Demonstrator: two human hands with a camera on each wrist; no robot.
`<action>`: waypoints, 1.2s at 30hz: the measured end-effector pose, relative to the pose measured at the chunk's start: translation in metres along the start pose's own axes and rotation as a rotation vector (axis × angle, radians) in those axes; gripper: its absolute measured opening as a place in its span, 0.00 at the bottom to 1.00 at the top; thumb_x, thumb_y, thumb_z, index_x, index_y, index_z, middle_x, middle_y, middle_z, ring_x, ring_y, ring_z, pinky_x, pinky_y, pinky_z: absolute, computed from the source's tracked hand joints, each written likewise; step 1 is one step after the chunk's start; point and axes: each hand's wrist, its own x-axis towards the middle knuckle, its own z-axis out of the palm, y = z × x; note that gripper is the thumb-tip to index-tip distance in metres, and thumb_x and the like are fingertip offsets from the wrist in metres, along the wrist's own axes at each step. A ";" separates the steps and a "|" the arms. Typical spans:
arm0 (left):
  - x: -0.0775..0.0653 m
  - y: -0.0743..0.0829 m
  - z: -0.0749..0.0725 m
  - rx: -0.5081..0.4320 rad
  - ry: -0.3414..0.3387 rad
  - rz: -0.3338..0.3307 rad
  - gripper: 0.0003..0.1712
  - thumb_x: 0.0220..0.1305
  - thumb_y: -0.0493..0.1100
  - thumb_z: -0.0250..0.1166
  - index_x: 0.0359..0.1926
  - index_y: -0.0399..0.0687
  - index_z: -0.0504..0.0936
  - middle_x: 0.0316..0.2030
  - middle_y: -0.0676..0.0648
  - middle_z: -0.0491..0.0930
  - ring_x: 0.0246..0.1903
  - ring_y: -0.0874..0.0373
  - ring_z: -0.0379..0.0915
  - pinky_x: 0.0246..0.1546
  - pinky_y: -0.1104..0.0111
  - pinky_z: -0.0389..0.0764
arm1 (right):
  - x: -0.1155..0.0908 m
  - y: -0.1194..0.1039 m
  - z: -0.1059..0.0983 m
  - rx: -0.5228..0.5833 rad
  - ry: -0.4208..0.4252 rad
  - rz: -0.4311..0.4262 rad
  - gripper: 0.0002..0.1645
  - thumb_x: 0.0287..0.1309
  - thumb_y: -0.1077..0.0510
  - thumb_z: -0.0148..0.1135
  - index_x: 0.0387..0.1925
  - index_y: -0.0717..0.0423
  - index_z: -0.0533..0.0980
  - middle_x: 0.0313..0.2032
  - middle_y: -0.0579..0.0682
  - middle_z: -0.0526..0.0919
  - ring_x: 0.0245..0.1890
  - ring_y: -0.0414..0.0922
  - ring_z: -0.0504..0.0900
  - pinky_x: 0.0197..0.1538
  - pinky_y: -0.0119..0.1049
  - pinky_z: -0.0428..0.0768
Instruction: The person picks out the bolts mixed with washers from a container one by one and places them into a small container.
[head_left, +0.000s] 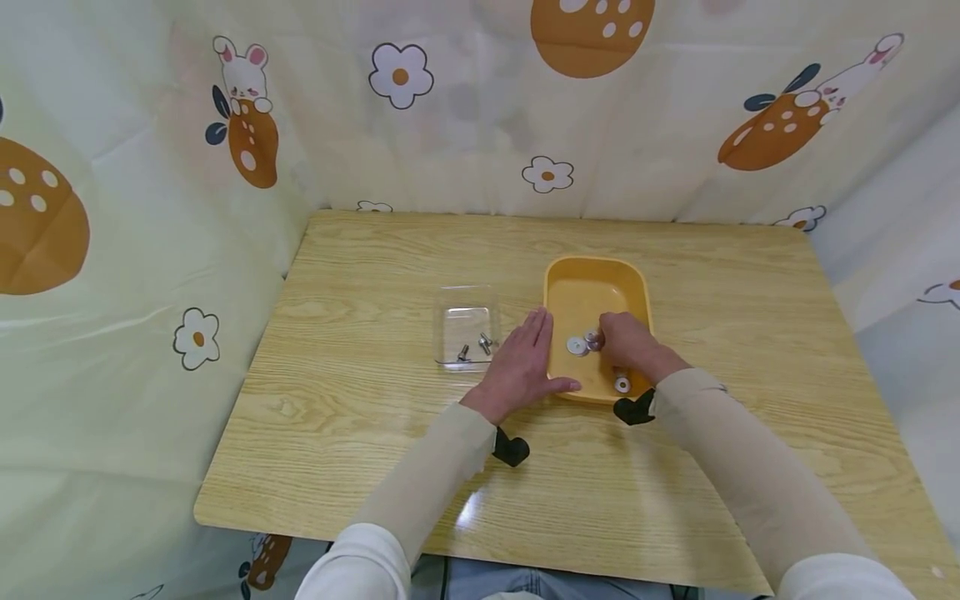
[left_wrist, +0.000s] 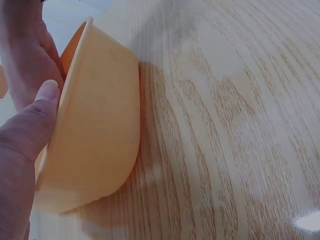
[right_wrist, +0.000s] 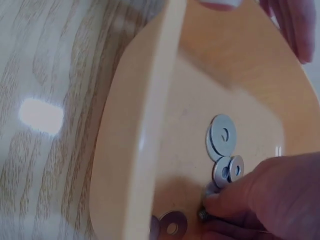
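In the head view, my left hand (head_left: pixel 525 367) rests along the left rim of an orange-yellow plastic bin (head_left: pixel 596 279). Its fingers lie straight, and the thumb (left_wrist: pixel 35 117) crosses the rim at the front corner. Inside the bin, my right hand (head_left: pixel 632 340) pinches a small screw (right_wrist: pixel 202 214); only its threaded tip shows past the thumb. Beside those fingertips lie flat metal washers, one pair of large ones (right_wrist: pixel 222 136) overlapping and smaller ones (right_wrist: pixel 236 168) leaning together. Another washer (head_left: pixel 622 384) lies by the bin's front wall.
Left of the bin stands a clear plastic box (head_left: pixel 467 298) with a few metal screws (head_left: pixel 485 343) inside. Both sit on a wood-grain table (head_left: pixel 360 417). A patterned curtain (head_left: pixel 465 158) hangs behind the table and along its sides.
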 end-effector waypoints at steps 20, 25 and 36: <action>-0.001 0.002 -0.001 -0.001 -0.006 -0.009 0.65 0.59 0.78 0.54 0.79 0.40 0.39 0.80 0.44 0.40 0.79 0.53 0.35 0.77 0.61 0.51 | 0.001 0.014 -0.011 0.335 0.006 -0.002 0.17 0.61 0.69 0.54 0.49 0.73 0.78 0.43 0.68 0.83 0.38 0.53 0.80 0.42 0.37 0.79; -0.001 0.001 0.000 -0.008 -0.011 -0.008 0.65 0.59 0.78 0.53 0.79 0.41 0.39 0.80 0.44 0.39 0.79 0.53 0.34 0.77 0.61 0.51 | -0.001 0.017 -0.013 0.540 -0.058 0.055 0.19 0.66 0.69 0.52 0.56 0.75 0.75 0.47 0.70 0.82 0.41 0.55 0.83 0.48 0.40 0.82; -0.001 0.003 0.001 0.023 -0.009 -0.010 0.64 0.59 0.77 0.54 0.79 0.41 0.39 0.80 0.44 0.40 0.79 0.53 0.35 0.77 0.62 0.51 | 0.000 0.022 -0.013 0.847 -0.122 0.050 0.22 0.68 0.67 0.54 0.61 0.75 0.70 0.45 0.60 0.85 0.39 0.46 0.85 0.53 0.41 0.84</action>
